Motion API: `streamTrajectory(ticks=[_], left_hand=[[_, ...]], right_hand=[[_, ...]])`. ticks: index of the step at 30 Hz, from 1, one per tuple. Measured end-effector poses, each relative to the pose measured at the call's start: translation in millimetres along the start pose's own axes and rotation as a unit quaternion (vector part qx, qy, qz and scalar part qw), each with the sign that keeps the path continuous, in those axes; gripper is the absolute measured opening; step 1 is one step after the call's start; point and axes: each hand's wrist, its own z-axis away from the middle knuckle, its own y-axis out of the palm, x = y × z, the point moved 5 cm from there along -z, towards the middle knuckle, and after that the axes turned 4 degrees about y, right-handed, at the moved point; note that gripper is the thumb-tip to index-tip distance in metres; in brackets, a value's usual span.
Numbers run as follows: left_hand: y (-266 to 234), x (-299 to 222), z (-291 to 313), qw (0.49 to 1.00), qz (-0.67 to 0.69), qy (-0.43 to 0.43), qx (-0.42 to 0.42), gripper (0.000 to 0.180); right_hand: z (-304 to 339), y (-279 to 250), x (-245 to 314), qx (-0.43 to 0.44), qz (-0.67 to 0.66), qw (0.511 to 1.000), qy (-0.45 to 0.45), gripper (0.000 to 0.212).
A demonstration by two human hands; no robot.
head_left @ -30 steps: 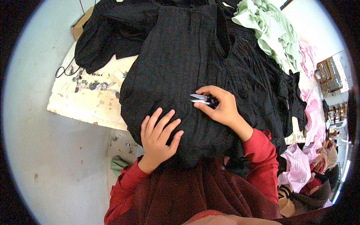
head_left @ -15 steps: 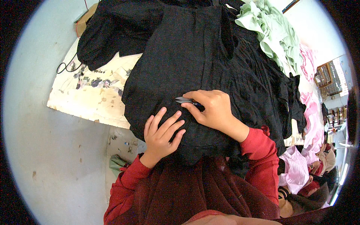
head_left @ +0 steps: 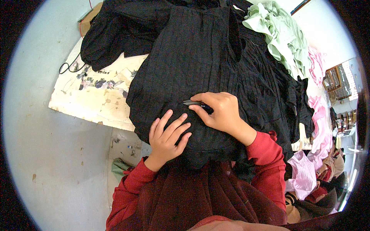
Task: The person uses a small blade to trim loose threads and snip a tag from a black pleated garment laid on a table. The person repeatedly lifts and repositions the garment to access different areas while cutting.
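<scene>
A black garment with pleats or tucks is spread over the table in front of me and hangs over its near edge. My left hand lies on the cloth with its fingers spread, holding nothing. Just to its upper right, my right hand grips small thread snips between thumb and fingers. Their pointed blades face left, close together, over the black cloth. The palm hides most of the snips' handle. Whether a thread lies at the tips is too small to tell.
A pale, stained tabletop shows at the left, with a black cord loop on it. Pale green cloth is heaped at the far right, pink cloth beyond. Other people sit at the lower right. A wall stands on the left.
The snips' blades have come closer together, while my right hand has shifted very slightly to the right. My left hand stays nearly in place on the cloth.
</scene>
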Motion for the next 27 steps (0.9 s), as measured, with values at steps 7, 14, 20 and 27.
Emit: streamTrajectory(ticks=[7,14,20,27], left_hand=[[0.6,0.0,0.5,1.000,0.001,0.002,-0.005,0.021],[0.1,-0.1,0.5,1.000,-0.007,0.003,-0.003,0.020],[1.2,0.1,1.9,1.000,-0.011,0.002,-0.005,0.020],[0.6,-0.5,0.8,1.000,-0.010,0.004,-0.007,0.021]], right_hand=[[-0.9,1.4,0.7,0.003,0.016,1.000,-0.002,0.015],[-1.0,-2.7,3.0,0.000,0.015,1.000,-0.007,0.014],[-1.5,-4.5,-6.3,0.030,-0.006,0.999,0.038,0.017],[-8.5,2.2,1.4,0.038,-0.054,0.997,0.045,0.019]])
